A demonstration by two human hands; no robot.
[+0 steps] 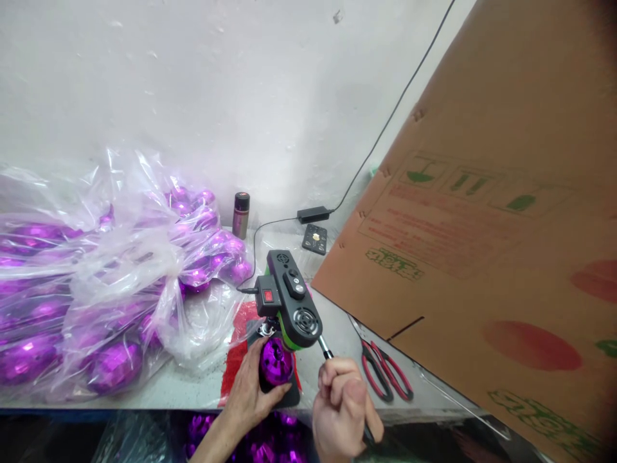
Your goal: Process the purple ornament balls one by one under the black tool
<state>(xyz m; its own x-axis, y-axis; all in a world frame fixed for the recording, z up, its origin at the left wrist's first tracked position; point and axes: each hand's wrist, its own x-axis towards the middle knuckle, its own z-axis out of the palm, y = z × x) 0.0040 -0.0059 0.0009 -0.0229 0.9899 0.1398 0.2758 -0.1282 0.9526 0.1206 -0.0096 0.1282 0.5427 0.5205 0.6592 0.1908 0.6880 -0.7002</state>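
Observation:
My left hand (251, 382) curls around a shiny purple ball (277, 362), its thumb below and fingers along the left side. The ball sits under the front end of a black and green device (294, 302) with round grilles, buttons and a side box bearing a red switch. My right hand (343, 405) is closed around a metal lever with a black grip (326, 350), just right of the device. The lever's far end meets the device's edge, but how they join is hidden. A dark base plate (289, 395) lies beneath the ball on a red mat (236, 354).
Clear plastic bags (139, 257) of purple balls fill the left. A large cardboard box (457, 225) leans in from the right. Red-handled scissors (385, 373) lie beside my right hand. Behind stand a dark bottle (241, 215) and a power adapter (313, 214). More purple balls (265, 444) show below the edge.

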